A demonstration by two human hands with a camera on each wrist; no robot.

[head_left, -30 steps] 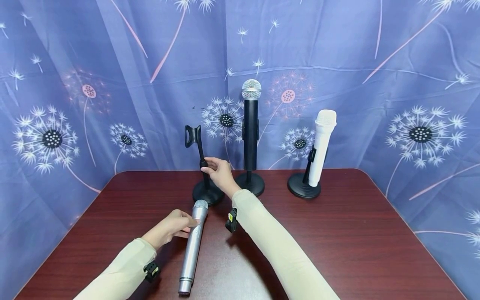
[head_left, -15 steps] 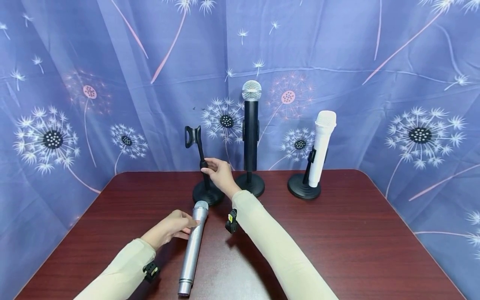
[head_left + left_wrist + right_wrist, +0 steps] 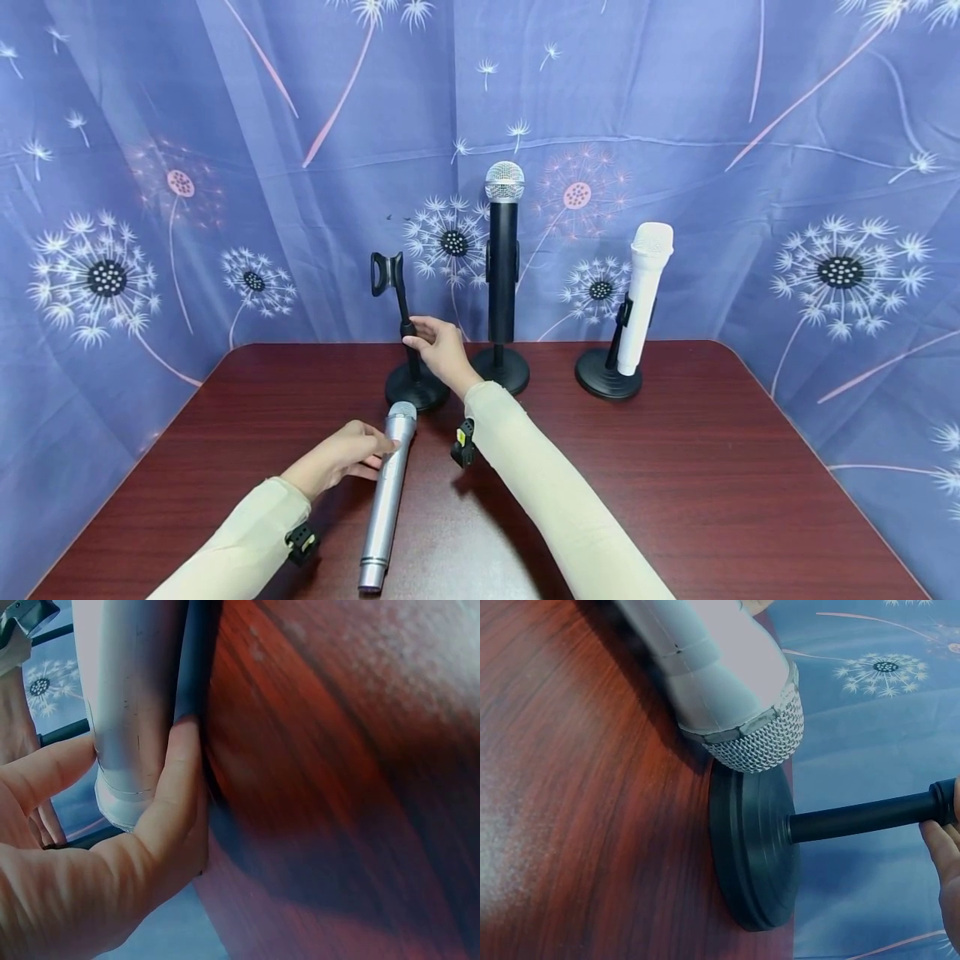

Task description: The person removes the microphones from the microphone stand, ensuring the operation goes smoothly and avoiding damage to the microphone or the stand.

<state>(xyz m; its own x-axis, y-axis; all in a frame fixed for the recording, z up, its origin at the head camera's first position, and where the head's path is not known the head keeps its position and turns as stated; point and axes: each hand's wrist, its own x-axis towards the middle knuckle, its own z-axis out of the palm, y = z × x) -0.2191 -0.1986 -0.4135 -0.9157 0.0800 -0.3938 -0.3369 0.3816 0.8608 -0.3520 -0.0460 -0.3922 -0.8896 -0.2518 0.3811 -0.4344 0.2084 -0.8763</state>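
Observation:
A silver microphone (image 3: 386, 500) lies lengthwise near the front left, its mesh head pointing away from me. My left hand (image 3: 347, 450) grips its upper body from the left; in the left wrist view the thumb and fingers (image 3: 176, 772) close around the silver barrel. Behind it stands a black microphone stand (image 3: 416, 385) with a bare clip (image 3: 387, 272) on top. My right hand (image 3: 442, 346) pinches the collar of this stand's pole. In the right wrist view the mesh head (image 3: 761, 739) overlaps the edge of the round base (image 3: 754, 847).
Right of my right hand, a black microphone (image 3: 502, 267) with a silver head stands upright on its own stand. Farther right, a white microphone (image 3: 643, 292) leans in another stand (image 3: 609, 375). A blue dandelion-print curtain (image 3: 337, 208) hangs around the dark red table (image 3: 712, 483).

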